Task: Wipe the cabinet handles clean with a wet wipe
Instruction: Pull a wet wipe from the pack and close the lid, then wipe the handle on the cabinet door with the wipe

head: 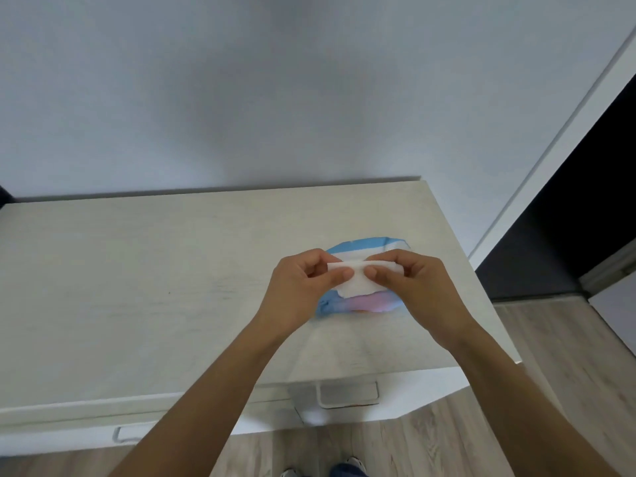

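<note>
The left hand (303, 287) and right hand (413, 287) each have a pinching grip, thumb against curled fingers, on a white wet wipe (354, 287) held between them just above a blue-and-pink wipes pack (364, 244). The hands and the wipe hide most of the pack, which lies on the cabinet top (137, 270). One cabinet handle (347, 394) shows below. A second handle (120, 435) is partly hidden by the left forearm, and both are blurred.
</note>
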